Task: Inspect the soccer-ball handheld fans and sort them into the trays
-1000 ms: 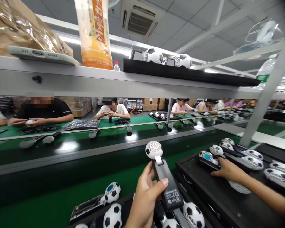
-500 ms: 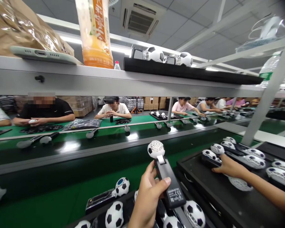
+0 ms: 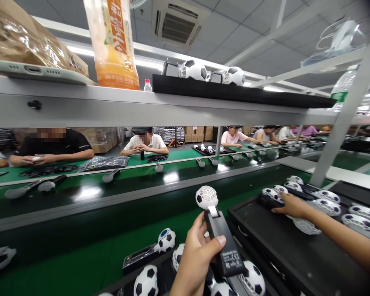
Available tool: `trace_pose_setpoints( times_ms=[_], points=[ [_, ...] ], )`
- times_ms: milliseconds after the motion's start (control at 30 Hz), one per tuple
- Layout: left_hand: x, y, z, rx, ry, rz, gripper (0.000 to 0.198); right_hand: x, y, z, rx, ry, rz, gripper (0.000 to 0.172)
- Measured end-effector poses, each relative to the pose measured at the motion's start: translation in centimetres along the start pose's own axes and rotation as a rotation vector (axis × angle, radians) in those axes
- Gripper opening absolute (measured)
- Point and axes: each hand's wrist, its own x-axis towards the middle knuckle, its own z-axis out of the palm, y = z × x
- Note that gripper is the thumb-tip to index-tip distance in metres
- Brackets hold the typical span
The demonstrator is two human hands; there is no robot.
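My left hand point(image 3: 195, 250) is closed around the black handle of a handheld fan point(image 3: 223, 238), thumb across its printed back. The fan's soccer-ball head points up, tilted slightly left. Below it, more soccer-ball fans point(image 3: 146, 280) fill a dark tray, partly hidden by my hand and forearm. One fan with an open handle point(image 3: 142, 258) lies at that tray's far side. At the right, my right hand point(image 3: 291, 206) reaches over a black tray point(image 3: 259, 234), thumb and fingers closed on another soccer-ball fan point(image 3: 269, 200) at its left edge; my fingers partly cover it.
A green conveyor belt point(image 3: 135, 187) carrying spaced-out fans runs across the middle, with several co-workers seated beyond it. Overhead, a grey shelf point(image 3: 117, 111) holds a phone point(image 3: 40, 72), an orange drink bottle point(image 3: 115, 53) and a black tray point(image 3: 234, 93). A slanted post point(image 3: 342, 119) stands at right.
The fan in my left hand sits slightly lower and further right in view. My right hand stays at the same fan in the right tray. The whole view has shifted a little.
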Motion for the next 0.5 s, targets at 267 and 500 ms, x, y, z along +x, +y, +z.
trace_pose_setpoints(
  times_ms=[267,500],
  points=[
    [0.4,-1.3,-0.2,0.407,-0.127,-0.117,0.077,-6.8,-13.0,-6.2,0.616,-0.27,-0.291,0.056],
    [-0.6,-1.7,1.6,0.798,-0.273,-0.14,0.059,-12.7,-18.0,-11.3,0.317,-1.035,-0.569,0.058]
  ],
)
